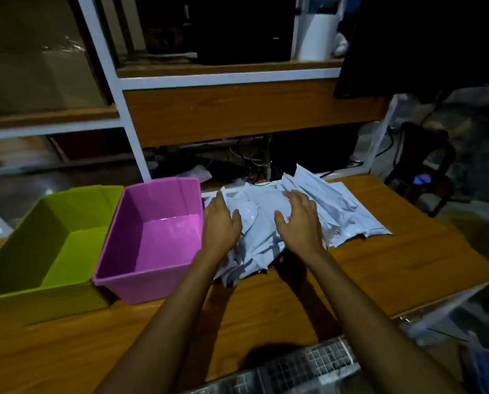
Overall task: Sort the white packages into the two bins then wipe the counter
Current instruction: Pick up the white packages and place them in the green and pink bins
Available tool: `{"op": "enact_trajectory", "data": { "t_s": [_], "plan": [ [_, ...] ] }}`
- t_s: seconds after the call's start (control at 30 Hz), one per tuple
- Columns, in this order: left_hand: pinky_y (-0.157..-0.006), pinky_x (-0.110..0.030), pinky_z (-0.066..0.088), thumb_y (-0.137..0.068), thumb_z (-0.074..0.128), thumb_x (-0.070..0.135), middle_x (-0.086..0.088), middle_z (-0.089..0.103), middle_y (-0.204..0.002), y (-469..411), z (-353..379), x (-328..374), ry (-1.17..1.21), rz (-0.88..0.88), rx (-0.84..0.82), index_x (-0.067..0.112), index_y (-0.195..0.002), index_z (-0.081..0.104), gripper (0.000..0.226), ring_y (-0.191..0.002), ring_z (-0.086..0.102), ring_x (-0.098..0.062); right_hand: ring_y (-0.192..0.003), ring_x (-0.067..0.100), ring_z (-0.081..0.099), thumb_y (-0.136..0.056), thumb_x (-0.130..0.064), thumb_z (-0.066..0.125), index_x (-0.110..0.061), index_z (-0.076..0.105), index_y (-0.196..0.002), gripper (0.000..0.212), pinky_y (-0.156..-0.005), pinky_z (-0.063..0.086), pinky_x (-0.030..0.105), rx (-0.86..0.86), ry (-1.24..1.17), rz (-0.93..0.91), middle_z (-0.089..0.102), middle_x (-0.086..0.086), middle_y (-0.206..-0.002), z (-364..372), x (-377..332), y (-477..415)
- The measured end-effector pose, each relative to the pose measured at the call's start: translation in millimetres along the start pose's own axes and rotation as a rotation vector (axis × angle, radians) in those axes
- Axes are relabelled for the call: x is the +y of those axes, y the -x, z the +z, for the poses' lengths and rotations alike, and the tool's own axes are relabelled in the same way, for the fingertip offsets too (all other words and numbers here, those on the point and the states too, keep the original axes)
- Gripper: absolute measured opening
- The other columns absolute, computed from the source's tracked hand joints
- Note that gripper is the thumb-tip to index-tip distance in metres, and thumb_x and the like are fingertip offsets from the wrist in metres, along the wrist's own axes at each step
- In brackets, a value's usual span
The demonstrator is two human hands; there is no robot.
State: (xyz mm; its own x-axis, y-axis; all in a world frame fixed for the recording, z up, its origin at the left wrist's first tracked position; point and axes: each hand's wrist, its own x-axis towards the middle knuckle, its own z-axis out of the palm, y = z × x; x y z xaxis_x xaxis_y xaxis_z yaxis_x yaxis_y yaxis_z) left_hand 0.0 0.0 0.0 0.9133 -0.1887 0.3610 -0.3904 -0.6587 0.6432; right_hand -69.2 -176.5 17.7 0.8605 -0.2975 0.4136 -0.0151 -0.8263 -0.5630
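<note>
Covering packages (pixel 340 207) (axes fanned); left hand (pixel 220 224); right hand (pixel 300 220)

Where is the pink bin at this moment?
In the head view the pink bin stands left of centre, between the green bin and the white packages.

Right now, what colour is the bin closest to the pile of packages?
Pink: the pink bin sits beside the white packages, seen in the head view.

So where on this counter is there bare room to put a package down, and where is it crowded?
Bare wood lies right of the white packages to the counter edge, and in front of the pink bin and green bin. Crowded: the middle, where left hand and right hand rest on the pile beside the pink bin.
</note>
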Motion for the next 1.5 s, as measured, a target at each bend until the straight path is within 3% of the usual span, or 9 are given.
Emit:
{"op": "enact_trajectory", "data": {
  "t_s": [0.13, 0.3, 0.4, 0.5, 0.73, 0.9, 1.0, 1.07, 1.5],
  "plan": [
    [-0.094, -0.051, 0.044, -0.091, 0.046, 0.020, -0.031, 0.051, -0.125, -9, 27, 0, -0.199, -0.250, -0.043, -0.010, -0.136, 0.033, 0.056, -0.111, 0.051, -0.044, -0.130, 0.030, 0.036, -0.092, -0.026, 0.056, -0.013, 0.048, -0.136, 0.047, -0.097, 0.043, 0.043, -0.111, 0.042, 0.027, 0.044, 0.009, -0.143, 18, 38, -30],
    [-0.103, -0.044, 0.033, -0.094, 0.047, 0.011, -0.034, 0.036, -0.138, -15, 46, 5, -0.330, -0.452, -0.144, -0.014, -0.144, 0.015, 0.064, -0.123, 0.040, -0.046, -0.134, 0.030, 0.036, -0.095, -0.020, 0.051, -0.007, 0.049, -0.136, 0.043, -0.105, 0.036, 0.040, -0.263, 0.095, 0.028, 0.042, 0.012, -0.145, 43, 72, -55],
    [-0.097, -0.042, 0.034, -0.089, 0.050, 0.013, -0.027, 0.057, -0.116, -25, 57, -2, -0.394, -0.483, -0.177, -0.008, -0.115, 0.055, 0.034, -0.113, 0.048, -0.040, -0.129, 0.031, 0.041, -0.097, -0.022, 0.048, -0.003, 0.051, -0.132, 0.040, -0.103, 0.039, 0.039, -0.347, 0.157, 0.013, 0.049, 0.014, -0.139, 61, 89, -65],
    [-0.086, -0.043, 0.039, -0.084, 0.052, 0.021, -0.015, 0.061, -0.103, -30, 62, -8, -0.396, -0.523, -0.166, 0.004, -0.089, 0.063, 0.021, -0.106, 0.045, -0.037, -0.118, 0.032, 0.048, -0.098, -0.035, 0.046, -0.005, 0.055, -0.125, 0.042, -0.093, 0.043, 0.039, -0.343, 0.225, -0.039, 0.059, 0.013, -0.125, 71, 93, -71],
    [-0.094, -0.051, 0.042, -0.091, 0.053, 0.046, -0.016, 0.048, -0.129, -27, 67, -12, -0.231, -0.416, -0.076, 0.015, -0.128, 0.060, 0.049, -0.117, 0.039, -0.041, -0.124, 0.037, 0.043, -0.094, -0.048, 0.046, -0.017, 0.050, -0.138, 0.054, -0.097, 0.042, 0.048, -0.308, 0.322, -0.102, 0.046, 0.014, -0.144, 85, 96, -75],
    [-0.095, -0.046, 0.038, -0.082, 0.038, 0.056, -0.016, 0.043, -0.138, -25, 65, -14, -0.357, -0.285, -0.167, 0.021, -0.139, 0.048, 0.068, -0.122, 0.034, -0.038, -0.138, 0.032, 0.034, -0.097, -0.019, 0.047, -0.015, 0.048, -0.139, 0.042, -0.104, 0.039, 0.042, -0.448, 0.281, -0.209, 0.041, 0.012, -0.149, 97, 97, -84],
    [-0.096, -0.043, 0.037, -0.091, 0.038, 0.042, -0.017, 0.048, -0.137, -27, 63, -12, -0.363, -0.237, -0.108, 0.016, -0.135, 0.054, 0.053, -0.122, 0.036, -0.035, -0.108, 0.031, 0.058, -0.085, 0.002, 0.048, -0.008, 0.067, -0.097, 0.025, -0.067, 0.044, 0.030, -0.390, 0.246, -0.178, 0.066, 0.013, -0.106, 91, 89, -88],
    [-0.096, -0.042, 0.037, -0.096, 0.042, 0.033, -0.016, 0.050, -0.135, -30, 59, -7, -0.340, -0.196, -0.042, 0.014, -0.130, 0.058, 0.043, -0.120, 0.035, -0.034, -0.088, 0.028, 0.062, -0.082, 0.005, 0.049, -0.006, 0.068, -0.089, 0.024, -0.059, 0.038, 0.027, -0.385, 0.237, -0.117, 0.067, 0.012, -0.091, 81, 80, -91],
    [-0.093, -0.040, 0.044, -0.095, 0.045, 0.029, -0.011, 0.052, -0.134, -34, -30, 15, -0.142, 0.089, 0.191, 0.019, -0.129, 0.060, 0.039, -0.121, 0.035, -0.031, -0.103, 0.035, 0.063, -0.083, 0.004, 0.062, -0.002, 0.070, -0.106, 0.025, -0.081, 0.054, 0.038, 0.223, 0.076, -0.030, 0.070, 0.019, -0.106, 3, 13, -68]
  ]
}}
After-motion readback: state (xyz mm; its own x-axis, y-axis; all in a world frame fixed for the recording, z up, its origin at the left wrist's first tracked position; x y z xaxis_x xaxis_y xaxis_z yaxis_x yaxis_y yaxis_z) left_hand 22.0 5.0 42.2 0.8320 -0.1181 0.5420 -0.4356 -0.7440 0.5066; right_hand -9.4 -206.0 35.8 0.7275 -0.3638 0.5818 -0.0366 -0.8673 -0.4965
